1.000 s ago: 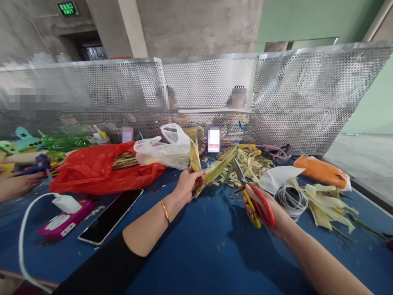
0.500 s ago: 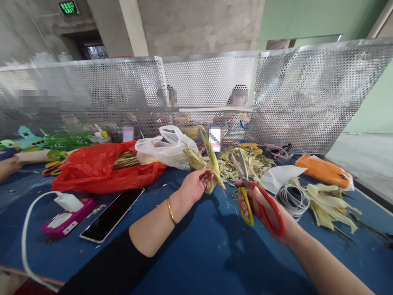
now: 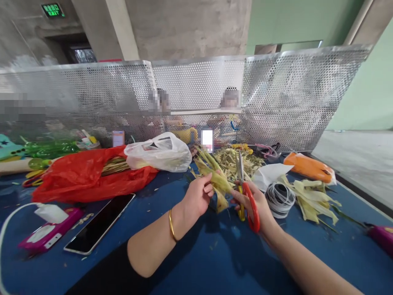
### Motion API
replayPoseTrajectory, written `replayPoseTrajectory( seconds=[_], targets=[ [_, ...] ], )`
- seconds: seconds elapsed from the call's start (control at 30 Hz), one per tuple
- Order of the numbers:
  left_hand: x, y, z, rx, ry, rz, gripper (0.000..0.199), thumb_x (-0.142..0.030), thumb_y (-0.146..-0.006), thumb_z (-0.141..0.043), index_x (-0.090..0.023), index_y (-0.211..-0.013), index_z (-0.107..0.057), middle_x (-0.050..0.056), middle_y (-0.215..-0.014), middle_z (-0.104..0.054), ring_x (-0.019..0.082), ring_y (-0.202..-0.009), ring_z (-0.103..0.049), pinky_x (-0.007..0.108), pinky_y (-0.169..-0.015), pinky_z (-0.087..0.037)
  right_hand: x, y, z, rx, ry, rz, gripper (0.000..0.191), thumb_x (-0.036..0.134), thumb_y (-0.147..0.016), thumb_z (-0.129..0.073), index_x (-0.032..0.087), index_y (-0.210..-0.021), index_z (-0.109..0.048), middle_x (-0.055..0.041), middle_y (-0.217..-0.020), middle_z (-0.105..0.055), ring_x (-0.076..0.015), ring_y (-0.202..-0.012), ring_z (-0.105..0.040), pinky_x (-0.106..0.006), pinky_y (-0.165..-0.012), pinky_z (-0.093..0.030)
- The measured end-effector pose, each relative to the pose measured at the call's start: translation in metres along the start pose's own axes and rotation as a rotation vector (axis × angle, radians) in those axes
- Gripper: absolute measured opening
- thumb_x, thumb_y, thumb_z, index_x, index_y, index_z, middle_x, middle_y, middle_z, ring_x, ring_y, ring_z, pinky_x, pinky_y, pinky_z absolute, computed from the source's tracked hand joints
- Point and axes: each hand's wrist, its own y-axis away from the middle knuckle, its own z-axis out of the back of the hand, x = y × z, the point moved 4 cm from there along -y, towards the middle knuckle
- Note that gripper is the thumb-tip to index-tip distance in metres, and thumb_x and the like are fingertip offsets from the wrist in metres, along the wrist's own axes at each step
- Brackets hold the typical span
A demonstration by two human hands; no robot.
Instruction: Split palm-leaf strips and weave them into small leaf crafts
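The one word I can read is "EXIT", lit green on the sign high beyond my left hand; the characters above it are too small to make out. The upright phone past my fingers has a bright screen, its content blurred. The lettering on the orange packet, beyond my right hand, I cannot tell.

My left hand is closed on a pale corn husk, which spreads between my two hands, above the blue table. My right hand is wrapped round the scissors, red and yellow handles in my palm, blades pointing away from me. My right fingertips seem to touch the husk's near end.

Half a second ago the blades stood apart in a V and the right hand was clear of the husk; now they lie nearly together and that hand has come in close. The husk, bunched upright then, now leans towards my right. Just beyond the scissors lies the heap of shredded strips.
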Motion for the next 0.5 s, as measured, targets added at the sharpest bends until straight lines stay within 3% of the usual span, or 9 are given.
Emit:
replayPoseTrajectory(
  seconds=[0.1,0.2,0.27,0.37,0.5],
  targets=[
    [0.008,0.003,0.003,0.066,-0.097,-0.078,0.005,-0.014,-0.084,-0.059,-0.011,-0.082,-0.062,-0.008,-0.050,-0.044,-0.001,-0.032,-0.023,0.013,-0.034,-0.022,-0.001,0.004,-0.003,-0.001,-0.006,-0.051,0.048,0.038,-0.059,-0.078,0.019,-0.095,-0.053,0.0056,-0.055,-0.057,-0.0136,-0.048,-0.056,-0.022,-0.043,-0.044],
    [0.011,0.005,0.006,0.110,-0.244,-0.194,0.011,-0.023,-0.080,-0.065,-0.013,-0.082,-0.062,-0.011,-0.043,-0.037,0.001,-0.032,-0.022,0.015,-0.034,-0.021,0.000,0.007,-0.002,-0.019,0.030,-0.040,0.044,0.036,-0.061,-0.074,0.019,-0.093,-0.051,0.0080,-0.043,-0.053,-0.0124,-0.039,-0.051,-0.022,-0.039,-0.042],
    [0.012,0.007,0.007,0.128,-0.321,-0.259,0.019,-0.029,-0.076,-0.068,-0.014,-0.087,-0.063,-0.011,-0.042,-0.038,0.002,-0.031,-0.023,0.016,-0.034,-0.022,0.000,0.006,-0.001,-0.021,0.051,0.007,0.043,0.036,-0.062,-0.073,0.020,-0.094,-0.050,0.0084,-0.043,-0.053,-0.0128,-0.037,-0.051,-0.023,-0.039,-0.043],
    [0.016,0.011,0.007,0.140,-0.387,-0.321,0.026,-0.033,-0.073,-0.070,-0.015,-0.090,-0.062,-0.007,-0.054,-0.055,0.001,-0.031,-0.027,0.019,-0.034,-0.023,-0.002,0.004,0.003,-0.014,0.066,0.101,0.045,0.036,-0.063,-0.075,0.021,-0.096,-0.049,0.0083,-0.050,-0.054,-0.0144,-0.041,-0.055,-0.025,-0.042,-0.046],
    [0.029,0.013,0.008,0.148,-0.375,-0.284,0.030,-0.035,-0.072,-0.071,-0.016,-0.093,-0.060,-0.005,-0.065,-0.061,0.001,-0.031,-0.027,0.019,-0.034,-0.025,-0.006,0.003,0.005,-0.038,0.057,0.125,0.047,0.037,-0.062,-0.077,0.022,-0.096,-0.049,0.0082,-0.057,-0.054,-0.0143,-0.043,-0.055,-0.027,-0.044,-0.047]
  ],
)
